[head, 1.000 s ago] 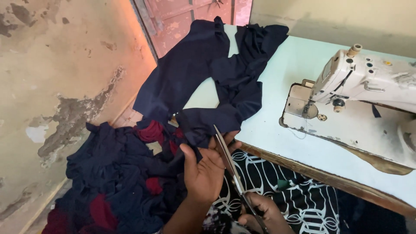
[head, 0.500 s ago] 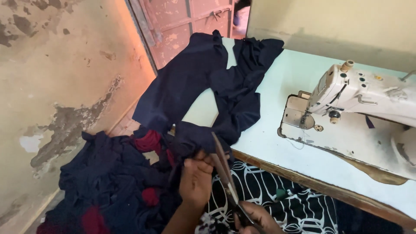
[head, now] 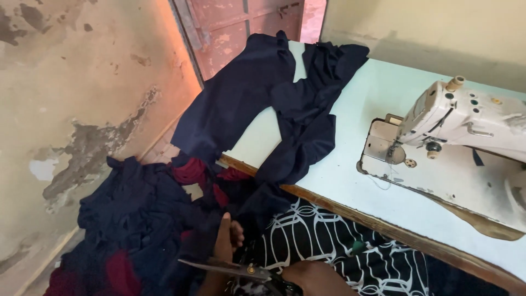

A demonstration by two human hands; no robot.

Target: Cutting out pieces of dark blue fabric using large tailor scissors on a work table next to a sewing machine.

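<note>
**Scissors held at the navy cloth**

While navy cloth [head: 285,109] trails from the worktop [head: 350,181] at upper centre down to bottom centre, it is pinched by the left hand [head: 226,244]. Scissors [head: 235,268] are gripped by the right hand [head: 315,278], blades nearly closed, pointing left. The cloth is best kept taut, judging by its slack folds.

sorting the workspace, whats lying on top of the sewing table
On the table sit a white sewing machine and navy cloth that drapes off its left edge. Anything beneath the cloth is covered.
</note>
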